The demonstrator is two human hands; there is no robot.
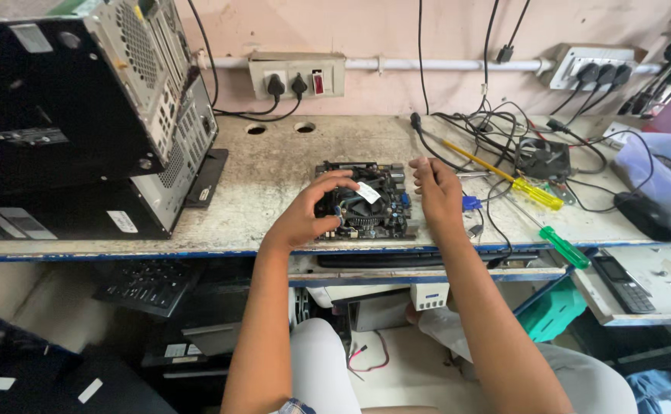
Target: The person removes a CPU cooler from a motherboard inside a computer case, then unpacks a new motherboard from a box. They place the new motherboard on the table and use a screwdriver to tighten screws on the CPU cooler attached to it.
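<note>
From the head camera we look down on a stained, pale stone bench (pixel 274 165) set against a pink wall. Close to its front edge, about midway along, lies a small square dark circuit board with a round black cooling fan (pixel 366 202) on top. Our left hand (pixel 308 211) rests on the board's left side, fingers curled over the fan's rim and touching it, not closed around anything we can make out. Our right hand (pixel 436 192) hovers just beside the board's right edge, fingers loosely bent and half open, holding nothing.

At the bench's left end two black and grey desktop computer cases (pixel 82 115) stand stacked. Toward the right end a yellow-handled screwdriver (pixel 513 181) and a green-handled screwdriver (pixel 557 239) lie among tangled black cables (pixel 496 126), with a loose square black fan (pixel 544 159) near the back edge and a black computer mouse (pixel 648 216) near the right front corner. A black keyboard (pixel 147 285) sits on a shelf under the front edge.
</note>
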